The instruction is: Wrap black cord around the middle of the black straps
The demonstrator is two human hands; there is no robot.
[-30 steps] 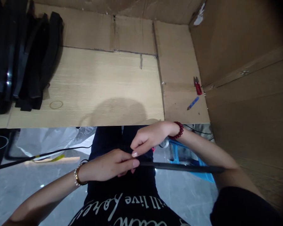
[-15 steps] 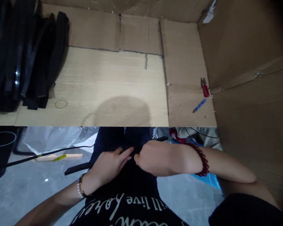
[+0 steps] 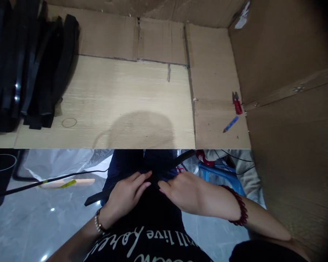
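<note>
A long black strip (image 3: 182,158) lies slantwise across my lap, its left end low and its right end up by the table edge. My left hand (image 3: 127,194) is closed over the strip's middle, thumb and fingers pressed together. Just right of it, my right hand (image 3: 182,193) is closed in a pinch, fingertips close to the strip's lower edge. What sits between those fingertips is dark against the black shirt and I cannot make it out. The middle of the strip is partly hidden by my fingers.
A heap of curved black pieces (image 3: 35,69) lies at the table's left. Nearby is a rubber band (image 3: 69,122). Red-handled snips (image 3: 237,103) and a blue pen-like tool (image 3: 231,124) lie at the right, beside a cardboard wall (image 3: 287,120). Below stands a blue stool (image 3: 224,176).
My right hand has moved slightly down and right. The strip has tilted, its right end rising and showing more, while its left end has shifted right.
</note>
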